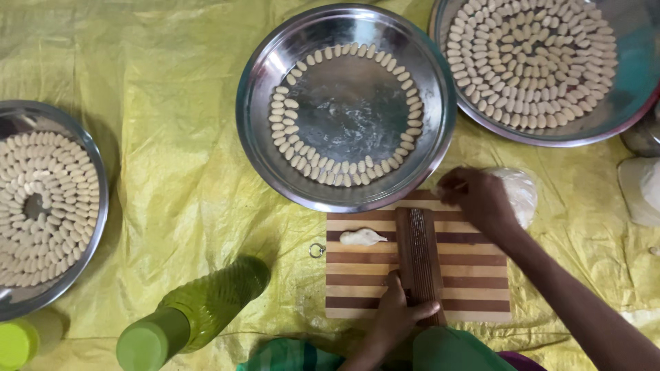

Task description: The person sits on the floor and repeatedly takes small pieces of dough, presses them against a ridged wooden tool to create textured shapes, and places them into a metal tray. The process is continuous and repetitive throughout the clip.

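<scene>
Left hand [397, 317] gripping lower end of ridged wooden paddle [419, 264], fingers curling around it, lower centre of frame. Right hand [478, 199] pinching at dough lump [517, 196], right of centre. Paddle lying on striped cutting board [474, 275]. Small dough piece [362, 238] resting on board's left side. Steel bowl [275, 62] sitting above, ringed with shaped pieces.

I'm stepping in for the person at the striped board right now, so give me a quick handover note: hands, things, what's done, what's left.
Left hand: steadies the ridged wooden paddle on the striped board.
Right hand: at the dough lump by the board's far corner.
One small dough piece lies on the board.
Done: left plate and right plate are filled with shaped pieces.
Left: the middle plate has only an outer ring; its centre is bare.
</scene>
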